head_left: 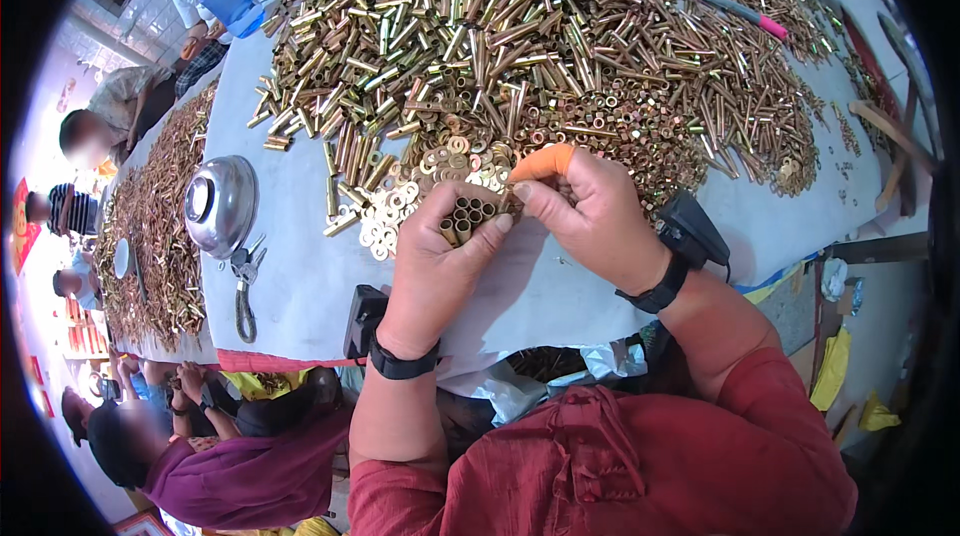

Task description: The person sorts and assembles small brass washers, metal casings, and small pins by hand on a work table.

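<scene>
"While the left hand [430, 251] clasps that bundle of metal tubes [467, 216], how do they look?"

"Brassy and hollow, packed side by side, their round, shiny rims and dark openings facing up. They're above the pale table [300, 321], near the front edge of the heap [480, 26] of loose tubes."

"And the right hand [590, 204]?"

"Its thumb and a finger in an orange sleeve [543, 163] meet at the bundle's right side. I can't tell whether they pinch a piece. Flat washers [385, 211] lie just beyond the left hand, nuts [630, 131] beyond the right."

"Any writing?"

"Red sheets [21, 226] hang at far left; whatever they bear is too small to read."

"Containers?"

"A steel bowl [232, 206] shows its base, beside some keys [247, 264]. Farther off is a see-through blue container [228, 1]; its contents I can't make out."
</scene>
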`<control>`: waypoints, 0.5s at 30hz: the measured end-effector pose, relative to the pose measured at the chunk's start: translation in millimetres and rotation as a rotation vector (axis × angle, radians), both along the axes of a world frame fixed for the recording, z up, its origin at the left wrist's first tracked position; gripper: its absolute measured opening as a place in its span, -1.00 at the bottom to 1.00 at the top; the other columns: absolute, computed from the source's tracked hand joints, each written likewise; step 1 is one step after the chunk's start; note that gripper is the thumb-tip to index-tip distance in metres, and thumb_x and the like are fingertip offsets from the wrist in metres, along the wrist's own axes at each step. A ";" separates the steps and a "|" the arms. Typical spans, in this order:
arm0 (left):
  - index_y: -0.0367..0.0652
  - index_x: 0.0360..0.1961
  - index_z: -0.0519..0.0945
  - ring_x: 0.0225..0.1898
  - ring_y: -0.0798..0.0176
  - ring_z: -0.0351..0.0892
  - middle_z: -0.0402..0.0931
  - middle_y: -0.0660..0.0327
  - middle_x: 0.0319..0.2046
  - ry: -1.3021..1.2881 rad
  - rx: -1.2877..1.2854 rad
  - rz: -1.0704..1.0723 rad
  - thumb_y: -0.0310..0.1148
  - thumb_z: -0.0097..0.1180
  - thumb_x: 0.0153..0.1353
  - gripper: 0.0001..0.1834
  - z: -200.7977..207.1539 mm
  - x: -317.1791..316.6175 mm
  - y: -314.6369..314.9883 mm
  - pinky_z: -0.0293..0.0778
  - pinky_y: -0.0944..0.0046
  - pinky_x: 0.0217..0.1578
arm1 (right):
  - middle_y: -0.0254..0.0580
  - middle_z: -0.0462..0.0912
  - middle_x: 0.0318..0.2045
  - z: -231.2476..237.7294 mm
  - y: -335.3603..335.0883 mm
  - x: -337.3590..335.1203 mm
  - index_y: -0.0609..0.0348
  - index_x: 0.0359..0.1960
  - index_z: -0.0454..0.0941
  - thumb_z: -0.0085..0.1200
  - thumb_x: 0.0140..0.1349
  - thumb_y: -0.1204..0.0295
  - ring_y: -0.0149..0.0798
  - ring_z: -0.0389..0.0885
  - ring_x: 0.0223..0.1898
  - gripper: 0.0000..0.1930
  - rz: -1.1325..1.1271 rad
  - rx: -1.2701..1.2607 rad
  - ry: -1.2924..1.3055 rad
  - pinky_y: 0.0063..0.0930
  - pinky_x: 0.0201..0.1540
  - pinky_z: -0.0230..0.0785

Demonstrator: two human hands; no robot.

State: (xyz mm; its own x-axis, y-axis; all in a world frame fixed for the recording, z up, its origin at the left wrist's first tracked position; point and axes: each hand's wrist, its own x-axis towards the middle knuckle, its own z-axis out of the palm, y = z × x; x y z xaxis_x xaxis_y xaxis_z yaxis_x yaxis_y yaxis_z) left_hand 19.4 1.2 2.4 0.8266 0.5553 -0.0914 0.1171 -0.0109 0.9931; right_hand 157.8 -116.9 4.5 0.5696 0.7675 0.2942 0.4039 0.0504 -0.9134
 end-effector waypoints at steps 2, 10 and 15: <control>-0.23 -0.20 0.57 -0.35 0.54 0.41 0.52 0.38 -0.39 -0.027 0.018 -0.002 -0.48 0.28 0.19 -0.82 -3.0 0.4 2.4 0.40 0.48 -0.30 | -0.15 0.68 -0.44 -4.4 -0.4 0.5 0.25 -0.24 0.59 0.16 0.23 0.50 -0.37 0.66 -0.42 -0.89 0.006 0.023 0.001 -0.49 -0.35 0.47; -0.19 -0.22 0.57 -0.49 0.60 0.36 0.51 0.42 -0.47 -0.010 -0.170 -0.004 -0.46 0.28 0.21 -0.84 1.4 -2.1 1.5 0.32 0.53 -0.47 | -0.17 0.63 -0.29 -4.4 0.2 9.2 0.18 -0.21 0.62 0.26 0.06 0.48 -0.05 0.60 -0.29 -0.78 0.058 0.125 -0.601 -0.28 -0.25 0.49; -0.19 -0.22 0.57 -0.52 0.59 0.38 0.53 0.41 -0.47 0.016 -0.221 0.029 -0.45 0.27 0.22 -0.85 2.2 -1.7 3.3 0.33 0.54 -0.49 | -0.15 0.61 -0.19 1.5 -1.1 7.1 0.18 -0.19 0.63 0.21 0.09 0.48 -0.05 0.59 -0.19 -0.78 0.103 0.033 -0.674 -0.25 -0.15 0.47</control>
